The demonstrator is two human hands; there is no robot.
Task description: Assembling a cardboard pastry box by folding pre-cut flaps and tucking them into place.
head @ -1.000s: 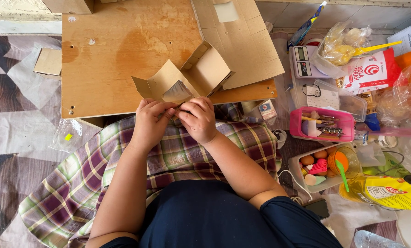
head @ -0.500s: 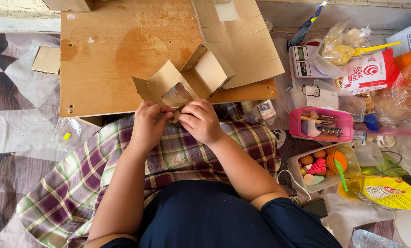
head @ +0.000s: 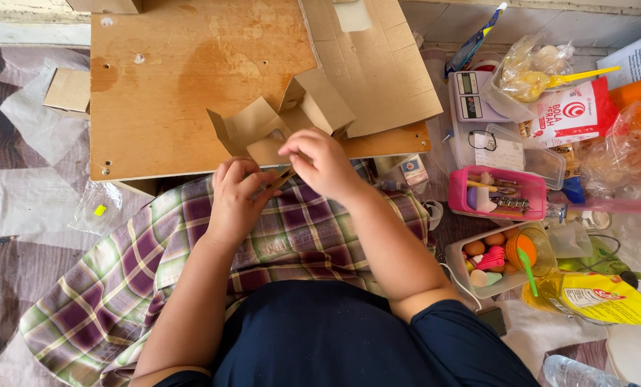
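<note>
Above plaid cloth (head: 191, 272), both hands, left hand (head: 236, 195) and right hand (head: 322, 163), pinched on folded cardboard piece (head: 277, 125) just beyond the fingertips.

A red-and-white pouch (head: 572, 113) lies at two o'clock beside a white digital scale's grey screen (head: 469, 83); a yellow packet (head: 607, 299) sits at four o'clock.

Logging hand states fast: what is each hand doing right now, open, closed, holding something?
Left hand: closed, gripping the lower edge of the small folded cardboard piece.
Right hand: fingers pinched on the same cardboard piece.
</note>
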